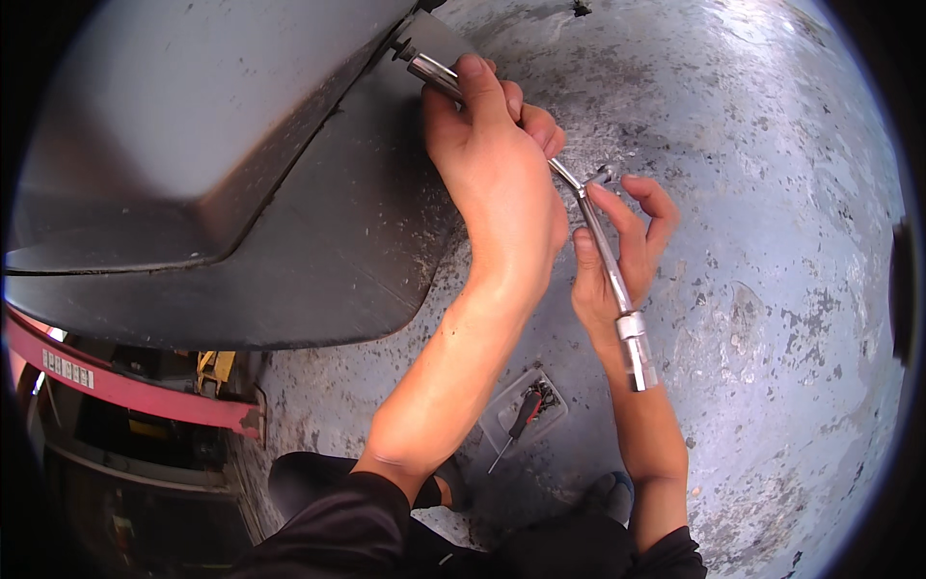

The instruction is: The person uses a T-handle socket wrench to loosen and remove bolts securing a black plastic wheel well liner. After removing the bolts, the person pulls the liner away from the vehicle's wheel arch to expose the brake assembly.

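A shiny three-armed socket wrench spans both hands. My left hand is closed around one arm, just behind its socket. That socket's open end points up-left at a dark bolt or clip by the edge of a black plastic vehicle panel; whether they touch, I cannot tell. Lower right, my right hand grips near the wrench's hub, thumb on one side of a second arm and index finger at the joint. This arm ends in a bigger socket above my right forearm. The third arm shows only as a short stub.
Grey painted bodywork fills the upper left. A red metal beam runs beneath it. On the worn blue-grey floor, a clear tray of small parts sits between my feet, with a red-and-black screwdriver lying across it.
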